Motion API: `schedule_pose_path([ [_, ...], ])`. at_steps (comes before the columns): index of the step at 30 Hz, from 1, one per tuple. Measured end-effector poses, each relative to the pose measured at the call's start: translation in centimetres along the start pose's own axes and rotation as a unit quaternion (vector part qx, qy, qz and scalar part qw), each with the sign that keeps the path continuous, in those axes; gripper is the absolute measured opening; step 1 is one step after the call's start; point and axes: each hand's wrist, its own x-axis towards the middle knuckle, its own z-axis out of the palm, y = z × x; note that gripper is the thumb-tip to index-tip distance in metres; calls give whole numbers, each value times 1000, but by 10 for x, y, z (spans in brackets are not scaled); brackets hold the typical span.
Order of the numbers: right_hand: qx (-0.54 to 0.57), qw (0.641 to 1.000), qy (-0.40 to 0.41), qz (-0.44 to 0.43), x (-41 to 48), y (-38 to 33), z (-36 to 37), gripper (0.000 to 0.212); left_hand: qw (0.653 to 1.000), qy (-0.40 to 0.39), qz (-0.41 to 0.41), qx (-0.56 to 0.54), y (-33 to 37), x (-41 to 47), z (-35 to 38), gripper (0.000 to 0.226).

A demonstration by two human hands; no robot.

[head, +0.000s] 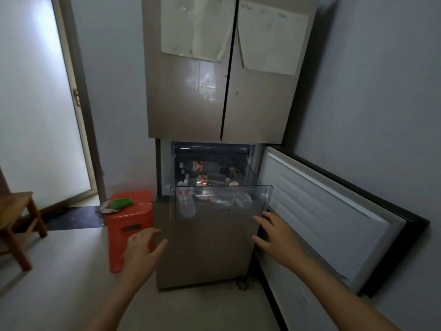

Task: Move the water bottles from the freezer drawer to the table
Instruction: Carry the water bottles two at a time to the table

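In front of the tall fridge, whose smooth beige doors give a dull shine, we look down at the freezer drawer. It is a clear, hard plastic box with a straight rim and rounded corners, pulled out past the cabinet front. Inside it lie the water bottles. They are transparent ribbed cylinders with white caps, heaped on their sides, and several farther back carry red-and-white labels. The front ones press close to the drawer's clear wall.

The left grip is bare and released, fingers straight and spread, holding nothing. It hangs below the drawer's left corner, in front of the orange stool and the edge of the flat beige lower panel. The right grip is likewise released, fingers splayed and empty, just below the drawer's right corner. Neither touches the drawer.

To the right, the freezer door stands swung open, its white moulded liner ribbed and framed by a dark gasket. The stool is glossy moulded plastic with a slot in its side. On its top rests a green, soft-looking thing on something flat that we cannot make out. At the far left stands a piece of wooden furniture with square legs, only partly in view. Pale, creased paper sheets hang on the upper fridge doors. A frosted glass door glows behind the wooden piece, and the floor is pale and smooth.
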Motion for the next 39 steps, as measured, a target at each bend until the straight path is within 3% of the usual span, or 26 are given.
schedule_pose_path([
  [4,-23,997,-68,35,20,6,22,58,998,-43,-16,-35,-32,37,29,41],
  [10,-11,994,-92,63,69,23,38,58,997,-57,-22,-49,-52,83,59,46],
  [14,-4,994,-102,42,105,33,51,59,1000,-18,-16,-1,-18,108,59,27],
  [26,62,990,-128,-14,265,84,108,56,997,7,-17,77,-13,239,119,31],
  [31,77,982,-166,-43,295,88,132,55,997,15,-17,71,-25,252,135,60],
  [36,95,977,-188,-44,310,88,148,51,993,13,15,116,-40,270,140,41],
  [39,91,976,-190,-47,326,84,153,52,990,-2,39,134,-46,288,140,42],
])
